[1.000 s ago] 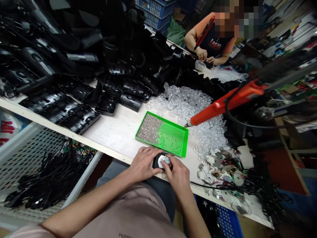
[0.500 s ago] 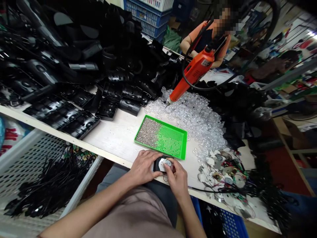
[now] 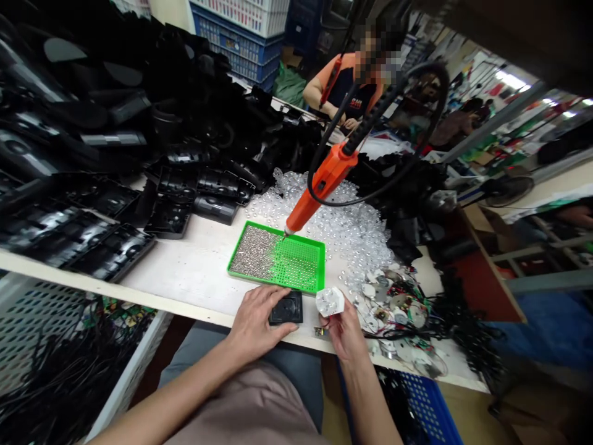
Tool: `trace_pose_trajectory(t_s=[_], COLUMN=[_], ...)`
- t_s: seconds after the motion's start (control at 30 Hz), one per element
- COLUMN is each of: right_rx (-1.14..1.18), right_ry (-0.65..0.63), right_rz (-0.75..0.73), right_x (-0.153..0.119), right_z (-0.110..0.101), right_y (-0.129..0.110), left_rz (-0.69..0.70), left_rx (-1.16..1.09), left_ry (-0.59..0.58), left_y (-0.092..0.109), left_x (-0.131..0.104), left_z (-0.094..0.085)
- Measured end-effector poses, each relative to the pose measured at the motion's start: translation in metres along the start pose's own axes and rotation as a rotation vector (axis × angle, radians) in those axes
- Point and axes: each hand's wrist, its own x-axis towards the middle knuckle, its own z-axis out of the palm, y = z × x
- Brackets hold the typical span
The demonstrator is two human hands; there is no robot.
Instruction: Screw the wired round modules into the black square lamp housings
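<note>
My left hand (image 3: 257,318) grips a small black plastic housing (image 3: 288,309) at the table's front edge, fingers along its far side and thumb at the near side. The housing's hollow face is up. Just right of it, my right hand (image 3: 348,330) holds up a white motor mount (image 3: 330,301), its flat face with small holes showing. A small circuit board (image 3: 319,331) hangs below it near the fingers. Directly behind the housing lies a green perforated tray (image 3: 323,266) with many tiny metal screws (image 3: 254,252) heaped on its left side.
An orange electric screwdriver (image 3: 319,188) hangs on a cable, its tip over the tray. Behind are clear plastic parts (image 3: 361,225) and black casings (image 3: 215,209). White motor parts with wires (image 3: 398,303) lie right. A co-worker (image 3: 347,93) sits across.
My right hand has lifted the white motor mount off the black housing, moved it right and turned its flat face to view. My left hand stays on the housing. The camera view has shifted.
</note>
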Motion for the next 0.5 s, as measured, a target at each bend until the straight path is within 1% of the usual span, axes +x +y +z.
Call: trace_pose_trajectory(t_s=[0.07,0.1,0.2,0.3,0.4,0.43,0.5], right_rx=[0.001,-0.012,-0.038,-0.019,-0.065,-0.138,-0.401], right_ry=[-0.008,-0.016,-0.072,-0.118,-0.111,-0.111,-0.104], right_rz=[0.013,0.012,-0.008,0.001,-0.023,-0.055,-0.171], right_x=[-0.006,-0.009,-0.016,-0.021,-0.027,-0.030,-0.035], right_z=[0.002,0.003,0.002,-0.001,-0.005,-0.010,-0.026], right_y=[0.002,0.002,0.005,0.011,0.015,0.012,-0.002], left_rz=[0.025,0.039,0.072,0.109,0.120,0.098,-0.003], left_rx=[-0.059,-0.093,-0.186,-0.260,-0.346,-0.385,-0.487], left_ry=[0.072,0.085,0.052,0.013,-0.004,-0.017,-0.076], left_y=[0.019,0.028,0.047,0.051,0.048,0.046,0.043], left_x=[0.006,0.010,0.019,0.021,0.018,0.016,0.012], left_z=[0.006,0.009,0.016,0.021,0.025,0.027,0.030])
